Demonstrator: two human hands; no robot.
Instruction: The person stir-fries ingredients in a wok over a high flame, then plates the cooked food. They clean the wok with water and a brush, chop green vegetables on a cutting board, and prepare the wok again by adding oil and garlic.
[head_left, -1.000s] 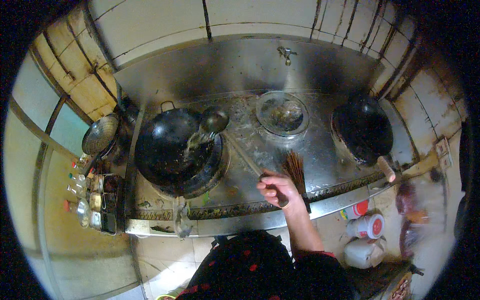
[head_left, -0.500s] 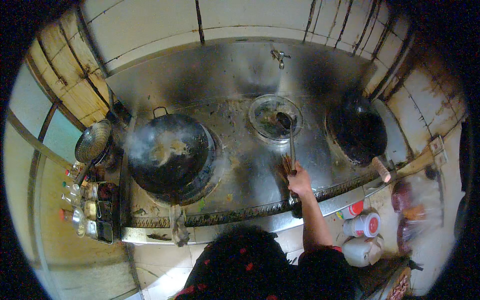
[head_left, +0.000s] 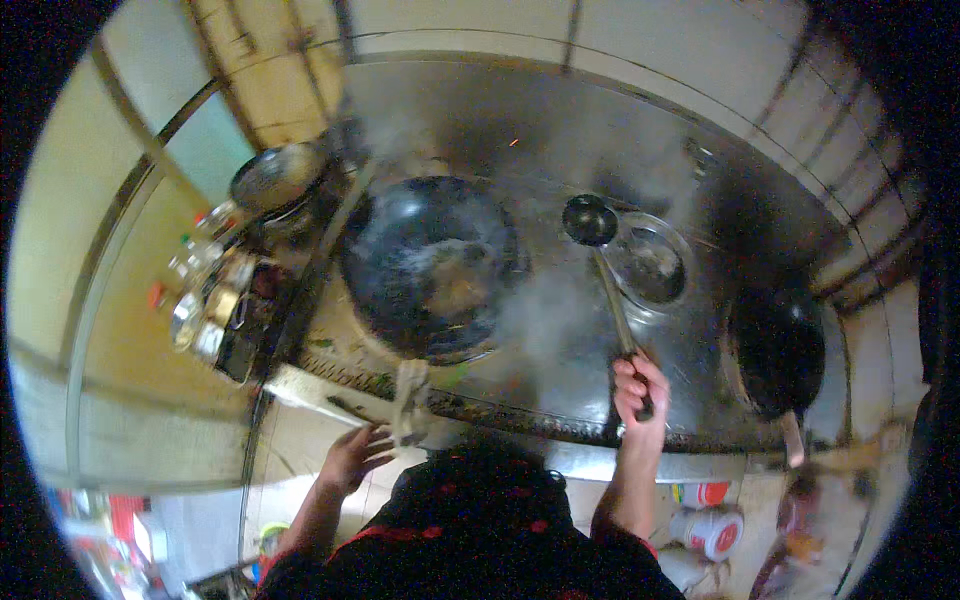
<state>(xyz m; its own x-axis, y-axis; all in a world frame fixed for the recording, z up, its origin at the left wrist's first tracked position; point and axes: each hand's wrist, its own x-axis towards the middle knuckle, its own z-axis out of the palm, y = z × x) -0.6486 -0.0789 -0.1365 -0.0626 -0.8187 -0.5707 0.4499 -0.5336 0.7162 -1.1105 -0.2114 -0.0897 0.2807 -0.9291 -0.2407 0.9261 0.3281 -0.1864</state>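
Steel counter: it carries your pans, and steam is hanging over its middle part.
Left wok: inside it you have brownish contents, blurred by the steam. I judge that the heating is already under way; how much is left, the view does not let me say.
Metal basin: it stands to the right of this wok, apart from it.
Ladle: you hold it between wok and basin, its bowl beside the left rim of the basin in this view. It is not in the wok, and whether it is loaded I cannot tell.
Cloth: it hangs at the near side of the wok.
Right hand: your fingers are clamped around the lower end of the ladle's handle; the bowl points away from you.
Left hand: your fingers are apart and hold nothing, just beside the cloth; contact is unclear.
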